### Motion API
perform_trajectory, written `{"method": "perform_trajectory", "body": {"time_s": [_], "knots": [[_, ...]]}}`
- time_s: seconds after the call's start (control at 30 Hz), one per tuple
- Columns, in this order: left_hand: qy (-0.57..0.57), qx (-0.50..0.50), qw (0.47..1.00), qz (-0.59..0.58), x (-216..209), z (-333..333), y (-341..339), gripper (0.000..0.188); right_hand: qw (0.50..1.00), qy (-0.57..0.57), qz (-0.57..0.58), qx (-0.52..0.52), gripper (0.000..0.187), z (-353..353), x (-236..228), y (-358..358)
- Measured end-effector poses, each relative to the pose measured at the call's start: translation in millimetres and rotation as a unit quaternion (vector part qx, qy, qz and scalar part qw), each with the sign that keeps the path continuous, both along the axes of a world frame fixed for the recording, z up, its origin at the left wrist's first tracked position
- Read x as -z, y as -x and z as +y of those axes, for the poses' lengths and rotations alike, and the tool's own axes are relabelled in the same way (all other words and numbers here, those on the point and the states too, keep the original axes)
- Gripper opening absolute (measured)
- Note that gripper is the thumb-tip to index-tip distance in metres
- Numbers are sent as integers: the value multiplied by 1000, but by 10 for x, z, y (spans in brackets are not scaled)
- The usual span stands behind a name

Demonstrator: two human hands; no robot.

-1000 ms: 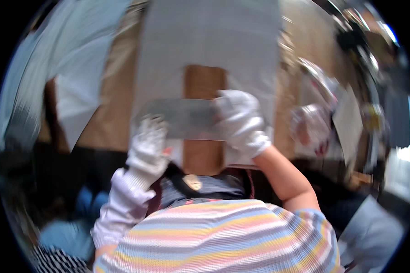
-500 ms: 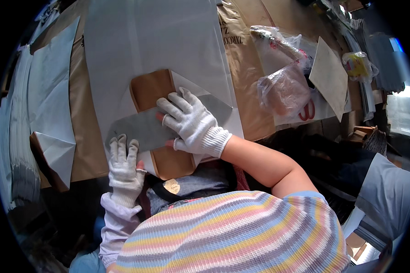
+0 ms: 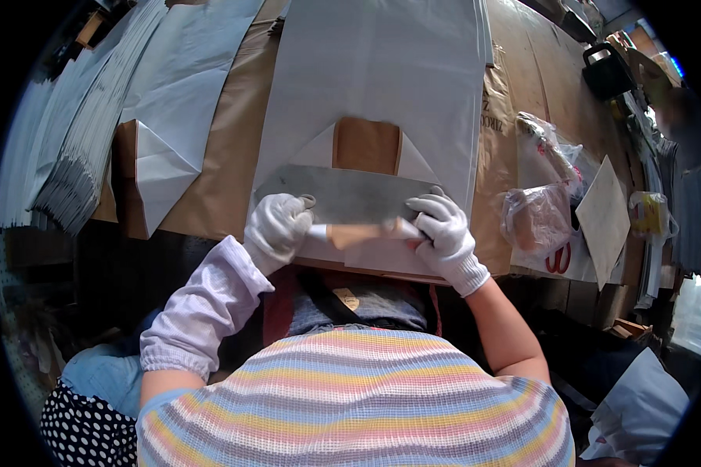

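Grey plate (image 3: 343, 185) is the reference: lies flat, long side left-right, across the folded end of a white paper sack (image 3: 374, 78), which runs away beyond its far edge. Brown panel (image 3: 368, 146) of the fold shows just past the plate's far edge, with slanted white folds either side. Near flap (image 3: 358, 235), brown middle with white ends, sits along the plate's near edge, blurred, so can't tell how far it overlaps the plate.

Left hand (image 3: 279, 226), white glove, at the plate's near left corner: fingers curled in, at the flap's left end; can't tell if it's pinching the flap or just pressing. Right hand (image 3: 448, 237), white glove, at the plate's near right corner: fingers bent over, thumb below, flap's right end pinched between.

Left of plate: another white sack with a folded end (image 3: 163, 159), then a stack of white sacks (image 3: 78, 148) farther out. Right of plate: brown paper (image 3: 492, 187), clear plastic bag (image 3: 533, 218), red-handled scissors (image 3: 558, 258) just nearer than the bag, pale board (image 3: 604, 222) with a pointed end, yellow pack in clear plastic (image 3: 648, 212). Far right beyond plate: black container with handle (image 3: 606, 74)
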State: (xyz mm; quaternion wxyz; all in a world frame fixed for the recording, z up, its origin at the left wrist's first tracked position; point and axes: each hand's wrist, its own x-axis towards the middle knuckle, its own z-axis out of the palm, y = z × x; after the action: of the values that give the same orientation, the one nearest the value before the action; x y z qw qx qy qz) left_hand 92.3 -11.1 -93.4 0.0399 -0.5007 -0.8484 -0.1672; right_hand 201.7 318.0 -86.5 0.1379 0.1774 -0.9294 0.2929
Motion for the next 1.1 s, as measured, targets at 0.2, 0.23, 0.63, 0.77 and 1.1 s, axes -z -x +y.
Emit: {"method": "perform_trajectory", "body": {"time_s": [0.2,0.23,0.63,0.77,1.1], "knots": [[43,-297,918,-259,-295,242,17,41,973,-43,-115,196,43,-161,-103,25],[86,-319,914,-236,-473,372,113,50,964,-68,-117,230,49,-167,-159,76],[9,-14,1000,24,54,324,596,52,997,-58,-52,24,28,-130,34,566],[92,31,994,-59,-170,338,186,77,981,-170,-92,-28,54,-154,-38,149],[-253,-172,831,-464,-356,305,364,55,950,246,-139,131,48,-99,-272,217]]}}
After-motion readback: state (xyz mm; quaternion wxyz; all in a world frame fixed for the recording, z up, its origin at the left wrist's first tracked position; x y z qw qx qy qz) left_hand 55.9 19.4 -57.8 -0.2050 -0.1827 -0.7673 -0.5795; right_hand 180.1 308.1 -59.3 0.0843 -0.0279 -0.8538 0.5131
